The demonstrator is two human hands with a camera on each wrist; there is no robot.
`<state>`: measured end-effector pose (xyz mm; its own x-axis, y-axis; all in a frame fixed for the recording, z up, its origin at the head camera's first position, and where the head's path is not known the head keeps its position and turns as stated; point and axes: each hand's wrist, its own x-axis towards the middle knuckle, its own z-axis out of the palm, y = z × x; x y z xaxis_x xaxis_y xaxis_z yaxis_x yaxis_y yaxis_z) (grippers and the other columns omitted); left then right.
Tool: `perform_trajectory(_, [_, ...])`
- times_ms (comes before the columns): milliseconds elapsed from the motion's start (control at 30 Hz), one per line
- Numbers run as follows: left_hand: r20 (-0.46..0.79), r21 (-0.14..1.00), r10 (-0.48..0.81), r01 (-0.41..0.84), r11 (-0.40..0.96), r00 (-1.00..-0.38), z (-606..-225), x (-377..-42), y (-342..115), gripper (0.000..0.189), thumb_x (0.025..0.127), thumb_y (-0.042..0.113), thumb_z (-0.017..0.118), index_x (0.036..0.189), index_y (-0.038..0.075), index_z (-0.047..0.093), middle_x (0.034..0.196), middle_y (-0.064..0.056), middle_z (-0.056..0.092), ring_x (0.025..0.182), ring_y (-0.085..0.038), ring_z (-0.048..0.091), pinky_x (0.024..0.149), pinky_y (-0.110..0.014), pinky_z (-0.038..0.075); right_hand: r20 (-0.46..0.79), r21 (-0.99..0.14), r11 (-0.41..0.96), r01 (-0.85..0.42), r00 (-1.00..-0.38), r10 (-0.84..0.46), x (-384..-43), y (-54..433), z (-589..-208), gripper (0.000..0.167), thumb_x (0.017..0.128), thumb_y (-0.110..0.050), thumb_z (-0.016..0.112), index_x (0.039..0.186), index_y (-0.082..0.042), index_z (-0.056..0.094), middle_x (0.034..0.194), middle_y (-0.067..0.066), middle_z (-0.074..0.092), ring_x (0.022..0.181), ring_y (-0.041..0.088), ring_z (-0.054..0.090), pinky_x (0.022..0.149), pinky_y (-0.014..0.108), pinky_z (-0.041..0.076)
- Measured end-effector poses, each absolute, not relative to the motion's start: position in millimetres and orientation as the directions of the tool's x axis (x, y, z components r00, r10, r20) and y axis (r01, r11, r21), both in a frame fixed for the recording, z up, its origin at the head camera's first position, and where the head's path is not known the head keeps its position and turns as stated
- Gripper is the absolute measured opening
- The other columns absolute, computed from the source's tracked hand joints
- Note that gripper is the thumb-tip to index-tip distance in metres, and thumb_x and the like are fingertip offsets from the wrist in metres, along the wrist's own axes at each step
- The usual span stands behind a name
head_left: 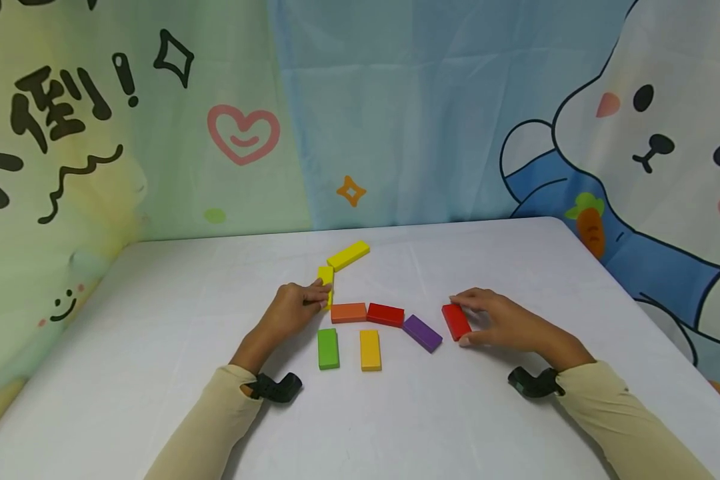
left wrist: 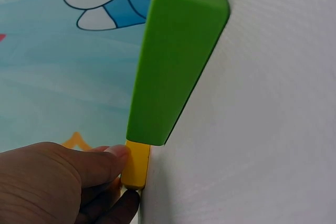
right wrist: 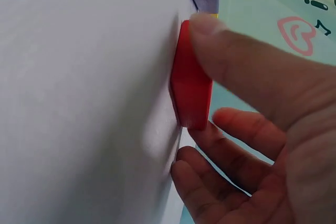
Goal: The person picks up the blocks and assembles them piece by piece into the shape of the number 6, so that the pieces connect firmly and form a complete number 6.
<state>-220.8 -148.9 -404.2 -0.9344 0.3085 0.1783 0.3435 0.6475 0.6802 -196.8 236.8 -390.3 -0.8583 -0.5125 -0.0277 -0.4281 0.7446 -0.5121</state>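
Observation:
In the head view my left hand [head_left: 297, 303] pinches an upright-lying yellow block [head_left: 326, 275] between thumb and fingers. That yellow block [left wrist: 137, 163] shows partly behind a green block [left wrist: 176, 72] in the left wrist view. My right hand [head_left: 501, 321] holds a red block [head_left: 457, 322] by its two ends, thumb at the near end and fingertips at the far end. The same red block [right wrist: 191, 80] lies low against the white table in the right wrist view. Just left of it slants a purple block [head_left: 423, 333].
An orange block [head_left: 349, 313] and a second red block [head_left: 386, 315] continue the line to the purple one. Another yellow block [head_left: 349, 255] angles away behind. Nearer stand a green block [head_left: 328, 349] and an amber block [head_left: 370, 350]. A printed curtain [head_left: 396, 113] hangs behind the table [head_left: 444, 427].

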Motion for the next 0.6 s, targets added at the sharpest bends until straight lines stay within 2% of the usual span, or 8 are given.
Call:
perform_trajectory(233, [0.178,0.687,0.307,0.342,0.641,-0.935,-404.6,-220.2,-150.1,0.025,0.088,-0.003,0.069,0.113,-0.002,0.069,0.121,-0.006,0.065,0.128,-0.02,0.05,0.104,-0.037,0.04,-0.003,-0.494,0.727,-0.477,-0.835,-0.55,-196.3,234.3,-390.1,0.068,0.077,-0.026,0.084,0.132,0.003,0.057,0.128,0.017,0.054,0.118,0.037,0.049,0.09,0.049,0.051])
perform_trajectory(600, [0.177,0.688,0.309,0.342,0.64,-0.934,-405.5,-221.9,-150.4,0.025,0.088,-0.001,0.069,0.113,-0.001,0.069,0.121,-0.005,0.065,0.127,-0.019,0.05,0.104,-0.036,0.04,0.014,-0.507,0.715,-0.482,-0.834,-0.552,-192.2,232.9,-387.4,0.069,0.079,-0.022,0.083,0.135,0.006,0.053,0.13,0.016,0.052,0.12,0.037,0.048,0.093,0.049,0.049])
